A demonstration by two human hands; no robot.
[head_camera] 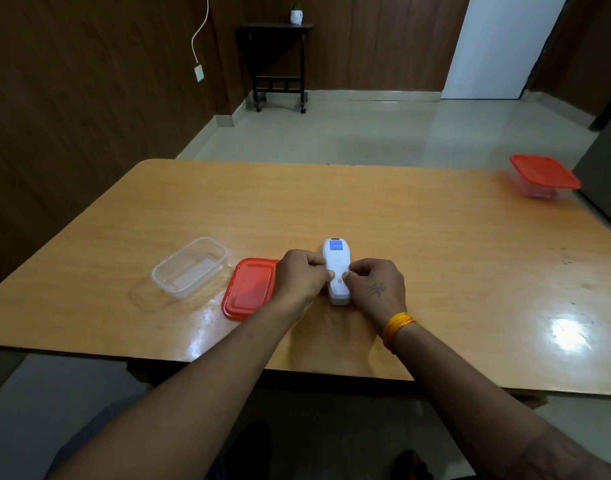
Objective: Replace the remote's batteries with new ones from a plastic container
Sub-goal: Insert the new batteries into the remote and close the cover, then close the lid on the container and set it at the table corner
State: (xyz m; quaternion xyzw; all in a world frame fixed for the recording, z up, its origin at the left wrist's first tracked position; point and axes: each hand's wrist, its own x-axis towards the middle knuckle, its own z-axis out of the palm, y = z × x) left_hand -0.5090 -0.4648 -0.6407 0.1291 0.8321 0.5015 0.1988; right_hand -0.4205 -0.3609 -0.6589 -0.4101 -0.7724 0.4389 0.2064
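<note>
White plastic, light, stiff and rather slick by my guess, the remote lay face down on the bench while my left hand and right hand pinched its narrow sides, thumbs on the back.

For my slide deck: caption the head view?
Both hands grip a white remote face-down on the wooden table, beside an open clear plastic container and its red lid.
</note>
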